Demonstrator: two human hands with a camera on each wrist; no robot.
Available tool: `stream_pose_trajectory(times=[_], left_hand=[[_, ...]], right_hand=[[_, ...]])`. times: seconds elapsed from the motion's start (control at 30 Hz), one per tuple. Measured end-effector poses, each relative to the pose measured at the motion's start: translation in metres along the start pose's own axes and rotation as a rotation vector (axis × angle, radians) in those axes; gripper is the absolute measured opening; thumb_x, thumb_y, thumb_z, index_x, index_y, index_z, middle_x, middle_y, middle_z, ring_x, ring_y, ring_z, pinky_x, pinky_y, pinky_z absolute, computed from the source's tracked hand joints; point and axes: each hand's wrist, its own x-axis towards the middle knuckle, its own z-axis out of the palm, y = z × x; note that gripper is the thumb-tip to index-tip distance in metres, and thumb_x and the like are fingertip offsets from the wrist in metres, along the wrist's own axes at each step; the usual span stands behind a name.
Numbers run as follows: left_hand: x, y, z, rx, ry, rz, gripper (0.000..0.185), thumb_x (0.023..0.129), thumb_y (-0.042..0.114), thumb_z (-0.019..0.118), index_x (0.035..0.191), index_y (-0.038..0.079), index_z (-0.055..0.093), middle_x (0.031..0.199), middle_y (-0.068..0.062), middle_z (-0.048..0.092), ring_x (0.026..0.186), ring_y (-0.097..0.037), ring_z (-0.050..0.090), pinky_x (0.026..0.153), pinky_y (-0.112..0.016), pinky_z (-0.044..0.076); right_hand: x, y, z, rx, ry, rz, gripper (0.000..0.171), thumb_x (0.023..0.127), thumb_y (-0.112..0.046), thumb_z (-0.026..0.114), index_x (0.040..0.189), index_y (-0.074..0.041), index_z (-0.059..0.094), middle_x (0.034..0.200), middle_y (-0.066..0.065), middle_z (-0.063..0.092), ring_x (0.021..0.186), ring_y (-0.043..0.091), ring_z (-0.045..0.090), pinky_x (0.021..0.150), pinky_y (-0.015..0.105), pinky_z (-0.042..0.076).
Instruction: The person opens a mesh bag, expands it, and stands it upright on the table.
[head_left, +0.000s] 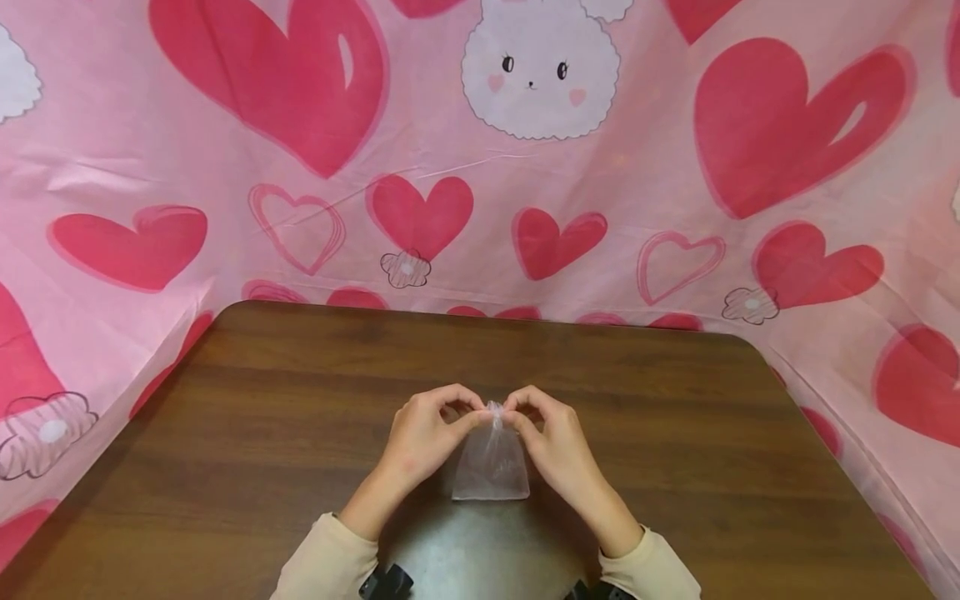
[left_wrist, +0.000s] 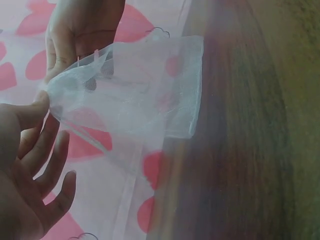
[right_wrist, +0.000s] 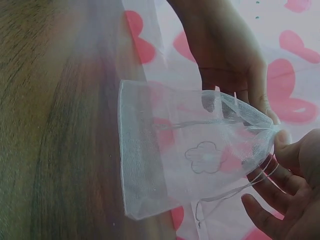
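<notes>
**Operator:** Report the position of the organza pouch (head_left: 491, 467).

**Inspector:** The pouch sits at the near centre of the wooden table (head_left: 300, 392), at 6 o'clock from the table's middle. Its flat bottom edge points to 6 o'clock, toward the person; its gathered mouth points to 12 o'clock. The fabric is sheer white mesh (the tabletop and the cloth pattern show through it).

**Operator:** Hand status?

**Inspector:** Both hands meet at the gathered mouth. The left hand (head_left: 420, 442) comes in from 9 o'clock and pinches the mouth between thumb and forefinger. The right hand (head_left: 558, 446) comes in from 3 o'clock and pinches the same point. In the head view, the fingertips of the two hands are almost touching. In the left wrist view, the remaining fingers (left_wrist: 52, 165) of the left hand are spread loosely below the pouch (left_wrist: 135, 90).

**Operator:** Drawstring?

**Inspector:** In the right wrist view, a thin drawstring (right_wrist: 225, 192) loops out of the mouth near the right hand (right_wrist: 287, 190). Whether a finger holds it cannot be determined.

**Operator:** Surroundings?

**Inspector:** A pink cloth (head_left: 637, 192) printed with red hearts and a white bunny face rises behind and beside the table, from 9 through 12 to 3 o'clock. Cream sleeves (head_left: 322, 562) cover both forearms.
</notes>
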Motion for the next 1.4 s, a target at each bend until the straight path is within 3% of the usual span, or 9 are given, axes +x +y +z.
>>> stream_pose_trajectory(times=[0.23, 0.43, 0.73, 1.4], left_hand=[[0.001, -0.003, -0.002, 0.004, 0.002, -0.021, 0.014, 0.079, 0.028, 0.085, 0.08, 0.03, 0.071, 0.075, 0.02, 0.065, 0.064, -0.005, 0.056, 0.06, -0.029, 0.046], [0.001, -0.003, -0.003, 0.01, 0.015, -0.032, 0.013, 0.079, 0.028, 0.084, 0.08, 0.031, 0.071, 0.077, 0.02, 0.065, 0.067, -0.006, 0.057, 0.063, -0.03, 0.046], [0.0, -0.001, -0.004, 0.004, -0.002, -0.046, 0.013, 0.079, 0.029, 0.084, 0.08, 0.032, 0.071, 0.076, 0.019, 0.065, 0.065, -0.005, 0.057, 0.061, -0.03, 0.046], [0.003, -0.004, -0.009, -0.004, -0.01, -0.046, 0.013, 0.081, 0.029, 0.083, 0.08, 0.032, 0.071, 0.081, 0.019, 0.066, 0.071, -0.007, 0.058, 0.068, -0.032, 0.047]], right_hand=[[0.001, 0.0, -0.003, -0.021, 0.003, 0.015, 0.007, 0.087, -0.008, 0.073, 0.087, -0.01, 0.066, 0.084, -0.003, 0.066, 0.078, 0.017, 0.062, 0.073, 0.032, 0.053], [0.001, 0.0, -0.005, -0.028, 0.011, 0.027, 0.007, 0.088, -0.008, 0.073, 0.087, -0.011, 0.066, 0.086, -0.003, 0.068, 0.08, 0.014, 0.062, 0.073, 0.029, 0.051], [0.001, -0.003, -0.011, -0.007, -0.004, 0.094, 0.012, 0.089, -0.004, 0.072, 0.085, -0.013, 0.066, 0.085, -0.001, 0.066, 0.079, 0.018, 0.061, 0.059, 0.028, 0.05], [0.006, 0.002, -0.026, -0.059, -0.023, 0.07, 0.012, 0.087, -0.005, 0.074, 0.084, -0.012, 0.066, 0.083, -0.002, 0.066, 0.075, 0.015, 0.061, 0.063, 0.03, 0.052]])
